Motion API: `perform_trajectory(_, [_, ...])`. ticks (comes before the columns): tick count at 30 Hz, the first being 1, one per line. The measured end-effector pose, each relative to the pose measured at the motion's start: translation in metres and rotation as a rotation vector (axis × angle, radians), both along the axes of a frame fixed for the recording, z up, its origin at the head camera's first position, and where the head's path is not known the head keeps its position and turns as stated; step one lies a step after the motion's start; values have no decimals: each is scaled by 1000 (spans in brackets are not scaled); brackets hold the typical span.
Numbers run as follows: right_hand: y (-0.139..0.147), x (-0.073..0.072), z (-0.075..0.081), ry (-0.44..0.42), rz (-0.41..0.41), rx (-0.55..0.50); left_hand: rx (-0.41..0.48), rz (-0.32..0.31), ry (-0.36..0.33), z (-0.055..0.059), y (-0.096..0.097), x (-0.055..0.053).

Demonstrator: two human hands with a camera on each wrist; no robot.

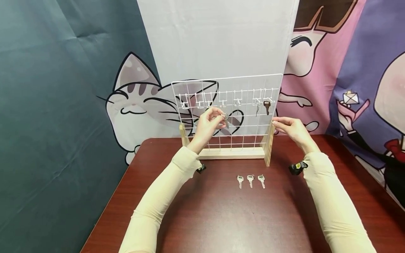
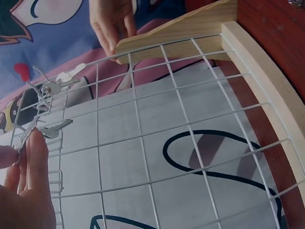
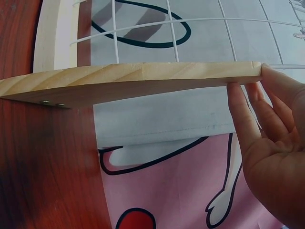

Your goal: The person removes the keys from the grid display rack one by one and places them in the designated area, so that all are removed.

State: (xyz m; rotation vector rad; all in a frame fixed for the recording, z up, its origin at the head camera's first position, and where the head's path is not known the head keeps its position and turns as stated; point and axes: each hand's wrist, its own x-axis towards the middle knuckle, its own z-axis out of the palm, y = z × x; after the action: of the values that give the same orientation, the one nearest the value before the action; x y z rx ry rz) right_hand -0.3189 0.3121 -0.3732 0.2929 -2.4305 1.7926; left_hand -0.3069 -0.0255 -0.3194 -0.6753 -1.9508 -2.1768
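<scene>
Between the left fingers (image 2: 38, 157), a key (image 1: 226, 123) sits partly hidden.

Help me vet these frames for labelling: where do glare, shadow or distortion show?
Head view: pale glare on the tabletop, shadows beside both sleeves and, in the left hand, a key too small for detail; left wrist view: the wooden base rail bows, probably lens distortion; right wrist view: the wooden end support's lower face lies in shade.
</scene>
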Motion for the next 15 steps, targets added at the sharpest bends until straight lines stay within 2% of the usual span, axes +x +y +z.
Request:
perform_trajectory(7, [3, 0, 2, 2, -17, -11, -90, -85, -21, -11, -5, 7])
perform_trajectory(15, [0, -1, 1, 23, 13, -31, -182, -104, -71, -36, -19, 18])
